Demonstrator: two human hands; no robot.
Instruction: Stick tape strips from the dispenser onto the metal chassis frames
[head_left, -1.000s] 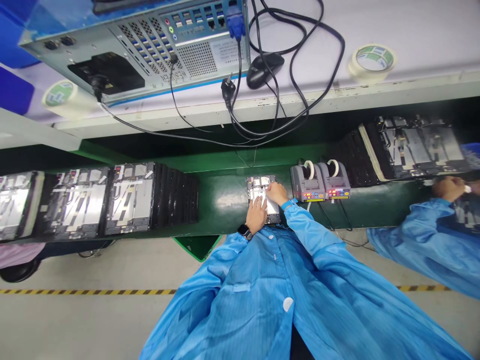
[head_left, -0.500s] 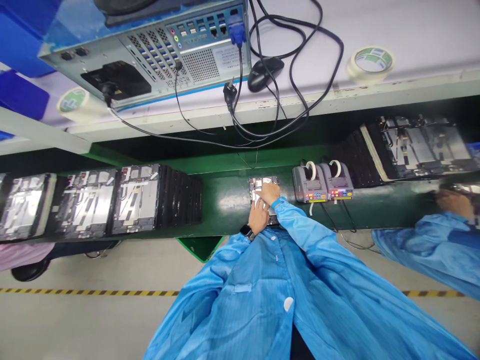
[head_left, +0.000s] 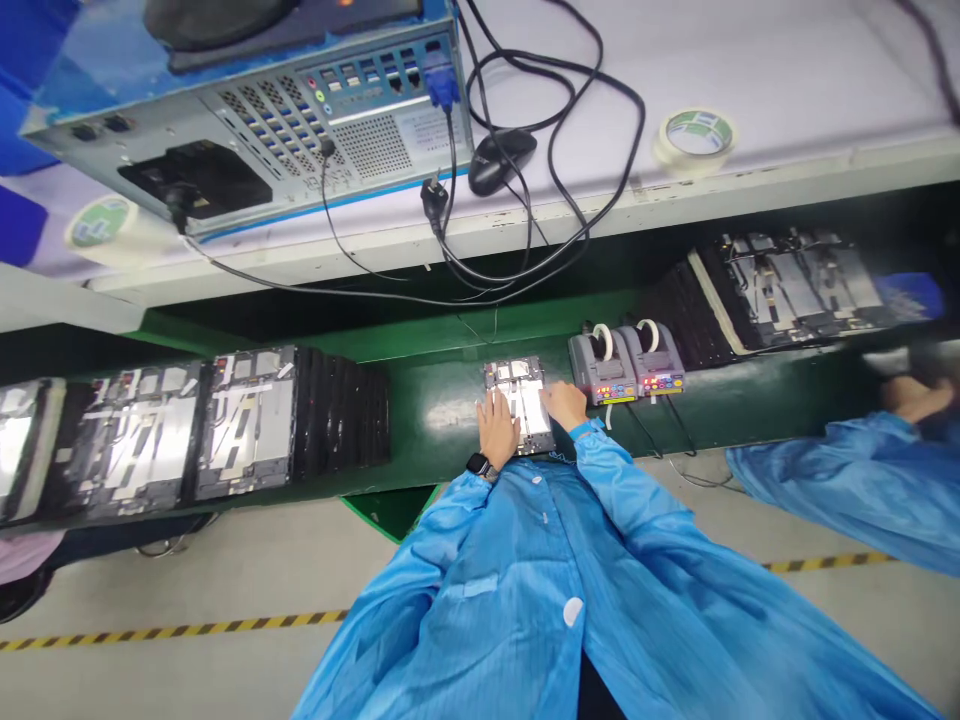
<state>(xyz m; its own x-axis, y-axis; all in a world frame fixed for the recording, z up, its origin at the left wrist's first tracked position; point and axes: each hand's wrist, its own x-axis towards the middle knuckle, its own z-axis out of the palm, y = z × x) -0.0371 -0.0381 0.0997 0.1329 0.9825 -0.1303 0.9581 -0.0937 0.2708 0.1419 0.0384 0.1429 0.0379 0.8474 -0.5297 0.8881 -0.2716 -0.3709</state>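
An open tablet assembly (head_left: 523, 400) with silver shielding lies on the green conveyor belt (head_left: 442, 405) in front of me. My left hand (head_left: 496, 428) lies flat on its left part, fingers stretched out; a black watch is on that wrist. My right hand (head_left: 564, 402) sits at the assembly's right edge, between it and two grey tape dispensers (head_left: 626, 365). Its fingers look loosely curled, and whether they hold anything is unclear. Both arms wear blue smock sleeves.
Stacks of similar assemblies (head_left: 225, 425) stand on the belt at left, and more (head_left: 787, 285) at right. A co-worker's blue sleeve (head_left: 840, 490) and hand (head_left: 911, 397) are at right. Above, a shelf holds a computer case (head_left: 247, 120), mouse (head_left: 501, 160), cables and tape rolls (head_left: 694, 135).
My right hand has come off the top of the assembly and moved to its right edge. My left hand has shifted slightly left and flattened. The view has tilted a little.
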